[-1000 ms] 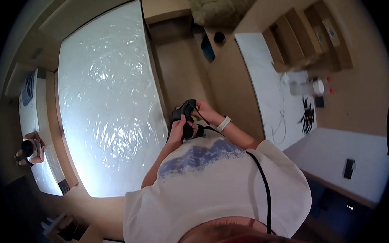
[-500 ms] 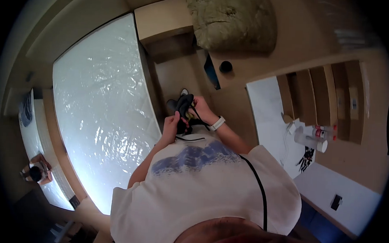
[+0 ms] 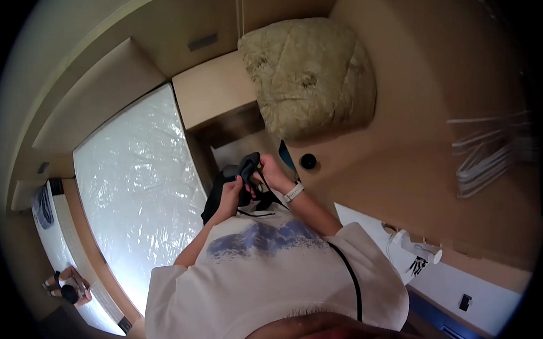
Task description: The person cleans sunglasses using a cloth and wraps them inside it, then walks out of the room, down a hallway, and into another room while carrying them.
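Observation:
A dark bundle with thin black cords [image 3: 248, 163] is held up in front of my white shirt, at the middle of the view. My left hand [image 3: 230, 198] has its fingers closed on the lower left side of it. On its right side my right hand [image 3: 273, 173], with a pale watch on the wrist, grips the same bundle. Yellowish and reddish bits show between the hands, too small to make out. A black cord hangs loose across the shirt just below.
A plastic-covered mattress [image 3: 139, 182] lies at the left. A folded beige quilt [image 3: 315, 80] and a black cup [image 3: 308, 161] are on the wooden surface ahead. White hangers [image 3: 484, 154] are at right. A mirror [image 3: 53, 239] at far left shows a person.
The view has swung up and right, bringing the quilt and hangers further into sight. Both hands still hold the dark bundle, which hangs in a slightly different shape.

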`<state>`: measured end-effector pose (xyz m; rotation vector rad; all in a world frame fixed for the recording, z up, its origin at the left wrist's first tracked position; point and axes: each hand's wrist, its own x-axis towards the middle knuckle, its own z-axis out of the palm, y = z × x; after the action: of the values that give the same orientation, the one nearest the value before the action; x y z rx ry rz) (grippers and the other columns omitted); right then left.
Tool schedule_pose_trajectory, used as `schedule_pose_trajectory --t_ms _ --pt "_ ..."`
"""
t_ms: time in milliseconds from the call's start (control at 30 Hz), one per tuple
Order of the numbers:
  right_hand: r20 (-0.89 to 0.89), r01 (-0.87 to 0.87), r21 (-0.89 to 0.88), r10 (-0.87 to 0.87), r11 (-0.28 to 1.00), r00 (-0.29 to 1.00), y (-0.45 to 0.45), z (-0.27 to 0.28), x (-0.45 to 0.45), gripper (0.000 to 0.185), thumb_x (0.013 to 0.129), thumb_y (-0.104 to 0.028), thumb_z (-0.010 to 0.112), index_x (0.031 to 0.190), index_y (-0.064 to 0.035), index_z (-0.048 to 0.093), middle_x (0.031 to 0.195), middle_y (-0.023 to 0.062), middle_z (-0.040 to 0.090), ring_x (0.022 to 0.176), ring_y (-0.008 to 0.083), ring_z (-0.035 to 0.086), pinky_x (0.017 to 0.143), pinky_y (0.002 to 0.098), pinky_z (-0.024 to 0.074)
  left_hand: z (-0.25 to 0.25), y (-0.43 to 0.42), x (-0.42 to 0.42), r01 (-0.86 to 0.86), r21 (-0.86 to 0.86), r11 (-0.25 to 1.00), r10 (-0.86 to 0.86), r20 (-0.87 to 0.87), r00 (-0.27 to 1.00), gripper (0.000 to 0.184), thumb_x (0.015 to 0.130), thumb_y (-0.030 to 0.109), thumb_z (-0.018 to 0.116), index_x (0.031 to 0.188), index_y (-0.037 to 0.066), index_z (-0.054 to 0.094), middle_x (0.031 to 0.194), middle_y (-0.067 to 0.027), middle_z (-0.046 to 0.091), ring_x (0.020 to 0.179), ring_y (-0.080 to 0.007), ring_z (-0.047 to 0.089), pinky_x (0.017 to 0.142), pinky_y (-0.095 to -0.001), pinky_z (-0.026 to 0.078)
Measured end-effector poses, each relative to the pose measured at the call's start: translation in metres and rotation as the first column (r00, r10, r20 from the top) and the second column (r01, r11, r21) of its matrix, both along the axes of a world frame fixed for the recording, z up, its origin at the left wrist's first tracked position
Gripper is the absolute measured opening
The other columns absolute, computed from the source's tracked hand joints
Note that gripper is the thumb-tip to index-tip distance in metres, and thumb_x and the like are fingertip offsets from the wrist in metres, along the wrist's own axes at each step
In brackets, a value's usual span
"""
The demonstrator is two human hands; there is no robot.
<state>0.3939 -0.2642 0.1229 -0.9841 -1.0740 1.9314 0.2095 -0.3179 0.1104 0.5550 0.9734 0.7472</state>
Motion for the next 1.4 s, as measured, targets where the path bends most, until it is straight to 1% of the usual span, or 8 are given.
schedule_pose_trajectory --t_ms 433,567,700,867,1000,1167,1267,1400 --pt "-0.031 0.303 -0.043 -0.304 0.952 0.952 0.241 0.008 -0.043 0.016 0.087 0.013 0.058 0.096 -0.0002 0.061 0.078 0.0070 0.067 0.065 0.0173 0.067 0.060 0.0288 0.0555 -0.009 0.287 -0.039 0.203 0.098 0.974 -0.216 0.151 0.965 0.057 0.105 0.051 0.043 0.078 0.002 0.056 0.076 -0.0123 0.063 0.070 -0.0225 0.065 0.062 -0.0336 0.053" --pt "-0.039 0.157 0.043 -0.155 0.987 0.987 0.306 0.006 -0.059 0.014 0.085 0.011 0.061 0.094 0.0009 0.062 0.081 0.0058 0.068 0.071 0.0157 0.067 0.066 0.0285 0.0550 -0.005 0.343 -0.071 0.118 0.101 0.988 -0.134 0.166 0.977 0.057 0.106 0.049 0.042 0.078 0.002 0.057 0.076 -0.0133 0.066 0.068 -0.0223 0.065 0.061 -0.0329 0.053" --pt "0.131 0.324 0.346 -0.387 0.881 0.913 0.354 0.006 -0.071 0.017 0.080 0.009 0.066 0.095 0.0017 0.068 0.091 0.0017 0.070 0.086 0.0099 0.063 0.079 0.0261 0.0509 0.000 0.375 -0.081 0.123 0.119 0.985 -0.142 0.165 0.976 0.059 0.105 0.047 0.045 0.078 -0.003 0.063 0.078 -0.0129 0.068 0.067 -0.0193 0.066 0.058 -0.0315 0.053" --pt "-0.033 0.145 -0.087 -0.149 0.986 0.988 0.391 0.030 -0.099 0.014 0.082 0.011 0.064 0.091 0.0009 0.067 0.085 0.0038 0.069 0.081 0.0104 0.064 0.072 0.0258 0.0516 -0.004 0.407 -0.097 0.015 0.035 0.999 -0.020 0.153 0.988 0.056 0.104 0.045 0.050 0.079 -0.003 0.064 0.078 -0.0127 0.068 0.067 -0.0196 0.067 0.057 -0.0308 0.053" --pt "0.149 0.035 0.259 -0.076 0.965 0.986 0.421 0.015 -0.101 0.015 0.084 0.010 0.058 0.094 0.0015 0.067 0.087 0.0024 0.069 0.082 0.0096 0.063 0.072 0.0256 0.0517 0.002 0.409 -0.097 -0.146 -0.004 0.989 0.144 0.188 0.972 0.051 0.104 0.042 0.052 0.080 -0.002 0.065 0.078 -0.0117 0.068 0.066 -0.0196 0.067 0.056 -0.0307 0.054" --pt "0.078 0.032 0.151 -0.044 0.988 0.996 0.456 0.008 -0.113 0.014 0.083 0.004 0.068 0.096 -0.0015 0.067 0.093 -0.0002 0.069 0.088 0.0095 0.062 0.081 0.0267 0.0500 0.017 0.425 -0.116 -0.204 -0.022 0.979 0.204 0.187 0.961 0.053 0.104 0.046 0.050 0.080 0.000 0.062 0.081 -0.0129 0.067 0.072 -0.0224 0.068 0.063 -0.0324 0.056" --pt "-0.047 -0.025 0.055 0.027 0.998 0.998 0.467 0.028 -0.138 0.016 0.085 0.008 0.057 0.100 0.0018 0.060 0.077 0.0076 0.066 0.061 0.0164 0.065 0.054 0.0282 0.0532 0.017 0.433 -0.115 -0.294 -0.050 0.955 0.297 0.209 0.932 0.054 0.104 0.047 0.050 0.079 0.000 0.062 0.079 -0.0130 0.066 0.069 -0.0221 0.067 0.061 -0.0329 0.056" --pt "-0.095 -0.142 -0.061 0.136 0.988 0.986 0.480 0.025 -0.135 0.016 0.085 0.008 0.058 0.100 0.0023 0.059 0.073 0.0083 0.065 0.058 0.0176 0.065 0.052 0.0285 0.0527 0.017 0.443 -0.102 -0.389 -0.092 0.917 0.399 0.175 0.900 0.054 0.103 0.048 0.050 0.079 0.001 0.061 0.079 -0.0132 0.067 0.070 -0.0224 0.068 0.062 -0.0326 0.056"
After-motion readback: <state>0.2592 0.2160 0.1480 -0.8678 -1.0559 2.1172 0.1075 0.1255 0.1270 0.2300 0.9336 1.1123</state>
